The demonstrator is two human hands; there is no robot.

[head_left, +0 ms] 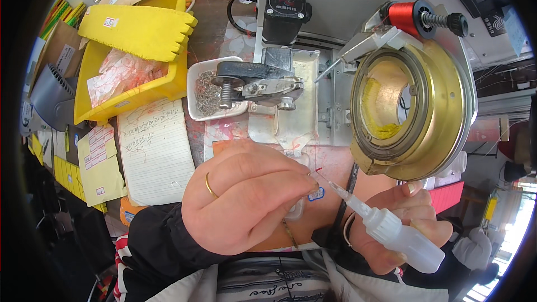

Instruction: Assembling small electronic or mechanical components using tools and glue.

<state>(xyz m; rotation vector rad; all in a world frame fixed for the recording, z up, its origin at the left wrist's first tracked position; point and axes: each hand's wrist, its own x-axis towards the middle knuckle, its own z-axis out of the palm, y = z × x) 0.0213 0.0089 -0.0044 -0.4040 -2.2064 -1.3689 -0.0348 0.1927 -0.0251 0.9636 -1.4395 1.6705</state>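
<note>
My left hand (240, 196), with a ring on one finger, is closed in a pinch in front of the winding machine. A tiny piece with a red end (319, 170) shows just past its fingertips; most of it is hidden by the fingers. My right hand (386, 229) grips a translucent white squeeze bottle (403, 237) with a ribbed collar and a narrow dropper tip. The bottle lies tilted, its tip (331, 185) pointing up and left, close beside the red end. Whether the two touch I cannot tell.
A machine with a brass ring (442, 117), a red thread spool (404, 19) and a metal clamp arm (268, 86) stands ahead. Left of it are a white tray (193, 92) of small metal pieces, a notebook (154, 156) and a yellow bin (84, 98) under a yellow notched board (134, 31).
</note>
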